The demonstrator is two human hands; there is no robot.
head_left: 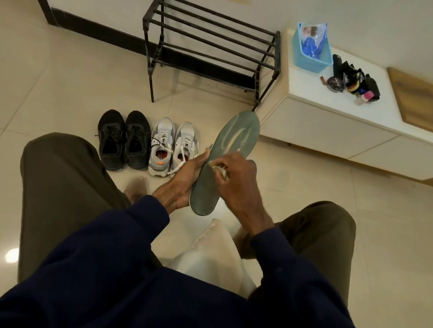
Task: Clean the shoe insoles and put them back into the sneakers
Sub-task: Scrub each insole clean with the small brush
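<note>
Holding one insole (235,139) in the left hand (181,181), right hand (237,184) pinches one cloth (220,169); four sneakers (159,141) nearby.

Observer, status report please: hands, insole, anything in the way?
Left hand grips insole. Right hand pinches pale cloth against it. Grey sneakers ahead, unobstructed.

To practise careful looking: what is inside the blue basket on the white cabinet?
A clear plastic packet with blue contents stands in the blue basket, sticking up above the rim. Its lower part and anything beneath it are hidden by the basket's wall.
</note>
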